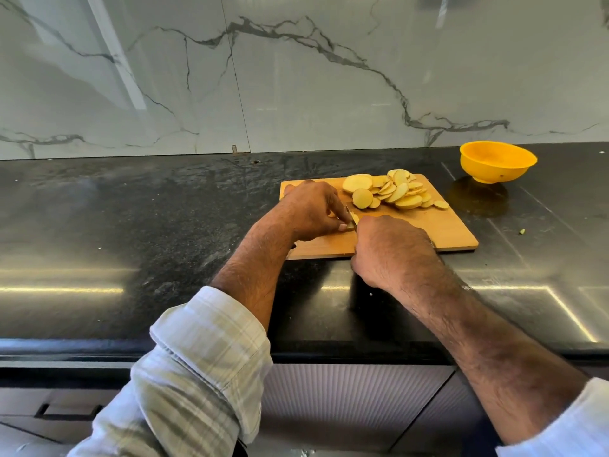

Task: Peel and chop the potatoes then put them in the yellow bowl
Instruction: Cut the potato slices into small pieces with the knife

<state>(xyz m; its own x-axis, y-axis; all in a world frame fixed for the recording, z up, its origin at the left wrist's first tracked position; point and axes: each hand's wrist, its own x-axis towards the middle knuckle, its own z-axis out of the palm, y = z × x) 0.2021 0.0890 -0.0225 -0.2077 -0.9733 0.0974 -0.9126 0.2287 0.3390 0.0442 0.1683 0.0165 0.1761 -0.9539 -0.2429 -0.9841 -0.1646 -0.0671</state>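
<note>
Pale yellow potato slices (pixel 393 192) heaped in overlapping rounds on the wooden cutting board (pixel 441 229), just beyond both hands toward the wall; some with brown skin at the rim. Yellow bowl (pixel 498 161) upright on the dark worktop (pixel 131 225), well off to the right of the hands, beyond the board's far corner. Left hand (pixel 311 211) curled, fingertips pinching a small potato end (pixel 354 218) against the board. Right hand (pixel 392 250) fisted just beside it, gripping a knife (pixel 351 216), only a sliver of blade visible between the hands.
</note>
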